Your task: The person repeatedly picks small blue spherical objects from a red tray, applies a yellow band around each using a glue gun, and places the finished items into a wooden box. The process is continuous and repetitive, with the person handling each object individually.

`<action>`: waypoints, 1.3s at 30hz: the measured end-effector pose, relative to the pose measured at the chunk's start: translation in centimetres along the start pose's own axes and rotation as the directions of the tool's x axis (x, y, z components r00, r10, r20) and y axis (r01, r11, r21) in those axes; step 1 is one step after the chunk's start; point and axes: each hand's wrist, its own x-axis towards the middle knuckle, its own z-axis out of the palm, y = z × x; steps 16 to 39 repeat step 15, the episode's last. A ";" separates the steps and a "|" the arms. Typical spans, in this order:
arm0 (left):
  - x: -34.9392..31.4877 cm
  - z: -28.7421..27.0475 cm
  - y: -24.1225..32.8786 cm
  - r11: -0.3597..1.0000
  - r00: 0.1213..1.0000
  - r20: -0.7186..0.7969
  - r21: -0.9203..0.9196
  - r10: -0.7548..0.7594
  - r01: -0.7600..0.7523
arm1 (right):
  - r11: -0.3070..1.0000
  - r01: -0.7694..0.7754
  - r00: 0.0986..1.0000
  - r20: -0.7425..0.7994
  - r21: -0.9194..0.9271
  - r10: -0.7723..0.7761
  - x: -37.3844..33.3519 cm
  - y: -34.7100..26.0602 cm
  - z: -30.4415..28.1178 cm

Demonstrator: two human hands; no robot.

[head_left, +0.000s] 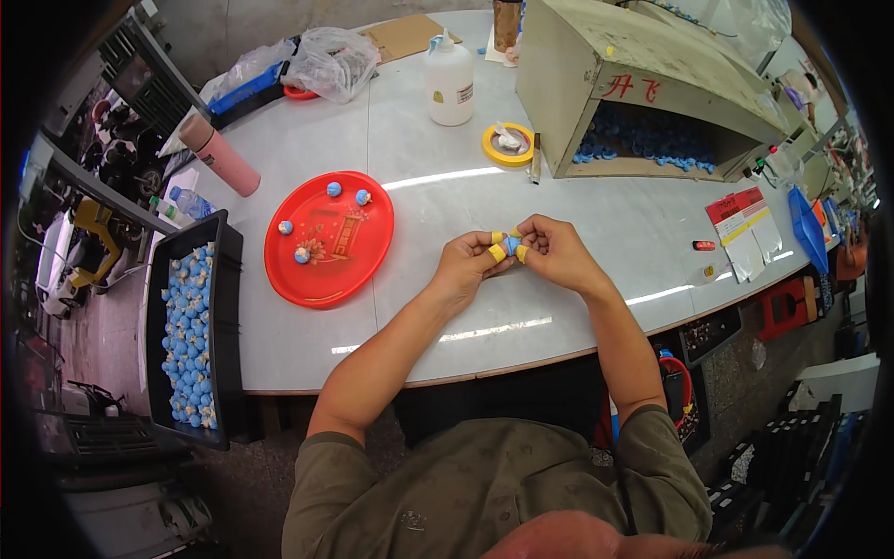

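Note:
My left hand (463, 267) and my right hand (562, 253) meet above the grey table, thumbs and forefingers closed around a small blue piece (511, 245). Yellow tape wraps the fingertips of both hands. The fingers cover much of the piece, so its full shape is hidden. To the left of my left hand lies a round red tray (349, 279). Several small blue balls with pale parts rest on it, one of them a blue ball (302, 254) near its lower left rim. Similar blue balls (189, 340) fill a long black bin (226, 326) at the table's left edge.
A pink flask (220, 156) stands behind the bin. Farther back are a white squeeze bottle (450, 84) and a yellow tape roll (527, 155). A box-like metal housing (559, 102) at the back right holds many blue pieces (643, 140). Papers (745, 228) lie at right.

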 end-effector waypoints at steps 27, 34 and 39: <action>0.0 -0.2 -0.1 1.000 1.000 0.014 0.013 -0.008 0.008 | 0.981 -0.106 0.993 0.061 0.163 0.097 0.4 0.2 0.0; 0.0 -0.2 -0.1 1.000 1.000 0.014 0.013 -0.008 0.008 | 0.981 -0.106 0.993 0.061 0.163 0.097 0.4 0.2 0.0; 0.0 -0.2 -0.1 1.000 1.000 0.014 0.013 -0.008 0.008 | 0.981 -0.106 0.993 0.061 0.163 0.097 0.4 0.2 0.0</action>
